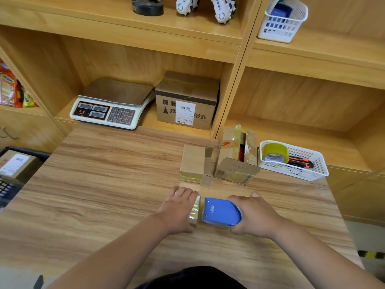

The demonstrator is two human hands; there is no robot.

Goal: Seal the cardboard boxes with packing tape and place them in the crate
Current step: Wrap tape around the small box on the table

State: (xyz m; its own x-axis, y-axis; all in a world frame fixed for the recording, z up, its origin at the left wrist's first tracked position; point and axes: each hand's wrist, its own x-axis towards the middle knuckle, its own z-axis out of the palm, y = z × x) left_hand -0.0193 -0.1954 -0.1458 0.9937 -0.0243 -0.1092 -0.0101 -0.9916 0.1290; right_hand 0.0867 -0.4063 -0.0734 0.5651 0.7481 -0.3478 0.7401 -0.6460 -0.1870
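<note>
The right hand point(254, 215) has its grip wrapped round the back of the blue tape dispenser point(221, 212), fingers curled over the far side and thumb at the near side. The dispenser's front end sits against the small box point(194, 213) on the worktop point(104, 184). The left hand point(180, 207) lies over that box, fingers draped across its far edge and thumb tucked at the near side, clasping it in place. Glossy tape already wraps the box's visible end. The box looks light and fairly stiff, likely to skid on the smooth wood under the dispenser's pull, so pinning it from above with the sides held seems the sound hold. The taped faces may be slippery, so bare cardboard edges should hold better. Beyond the hands stand a closed box point(193, 163) and an open box point(235, 157) with raised flaps, unsealed. The dark crate point(31, 152) waits well apart at the left edge.
</note>
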